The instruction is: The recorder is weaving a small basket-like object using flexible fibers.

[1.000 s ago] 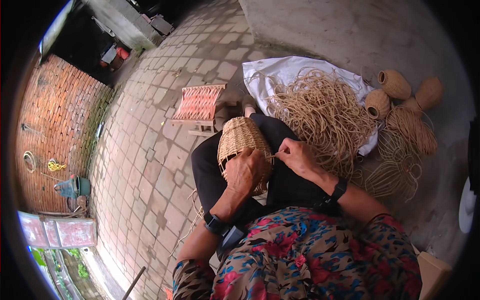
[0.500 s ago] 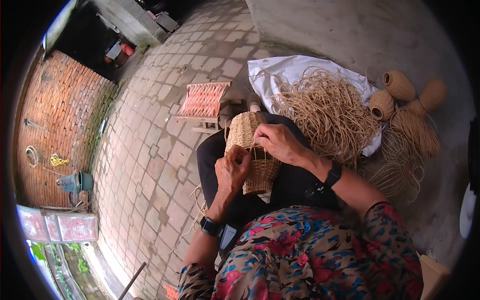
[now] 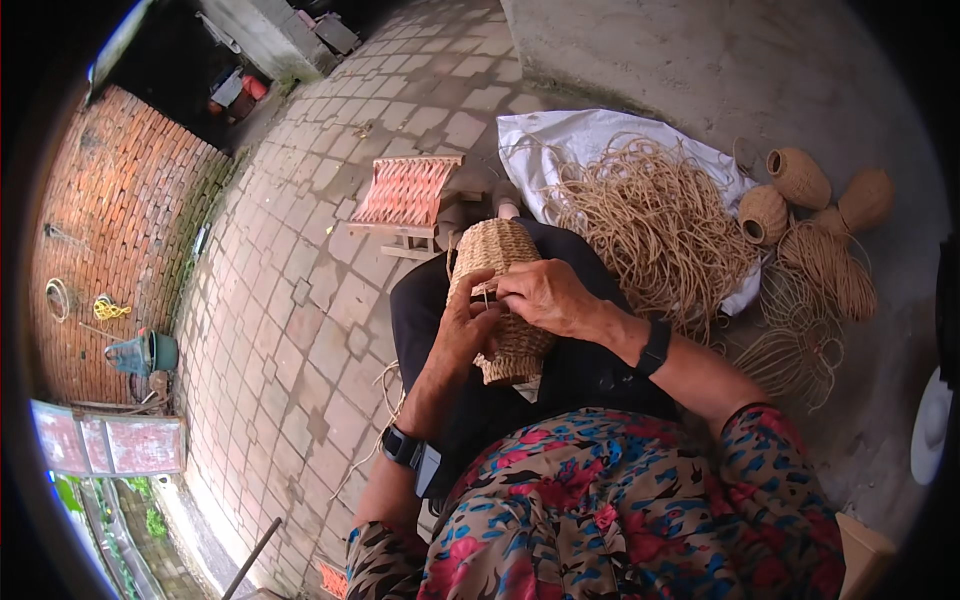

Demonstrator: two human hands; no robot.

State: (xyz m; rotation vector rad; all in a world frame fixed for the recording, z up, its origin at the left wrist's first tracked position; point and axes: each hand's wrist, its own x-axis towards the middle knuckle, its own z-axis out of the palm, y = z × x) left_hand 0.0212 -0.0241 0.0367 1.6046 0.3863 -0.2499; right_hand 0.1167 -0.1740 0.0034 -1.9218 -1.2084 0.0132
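Observation:
A woven straw basket (image 3: 497, 243) lies between my knees, its length pointing away from me. Across its middle runs a dark gap in the weave, with woven bands on either side. My left hand (image 3: 472, 318) is bent over the gap from the left, thumb and forefinger closed on a thin straw cord. From the right my right hand (image 3: 555, 298) meets it, fingers pinched on the cord beside the left fingertips. My fingers hide most of the cord and part of the gap.
A big heap of loose straw cord (image 3: 650, 220) lies on a white sheet (image 3: 535, 140) ahead to the right. Beyond it are several finished woven vessels (image 3: 800, 175) and a cord bundle (image 3: 828, 275). A low stool with a pink woven seat (image 3: 408, 192) stands ahead to the left.
My hands have come together over the gap. The left has risen with its fingers stretched farther forward; the right has turned and lowered slightly toward it. The basket stays in place.

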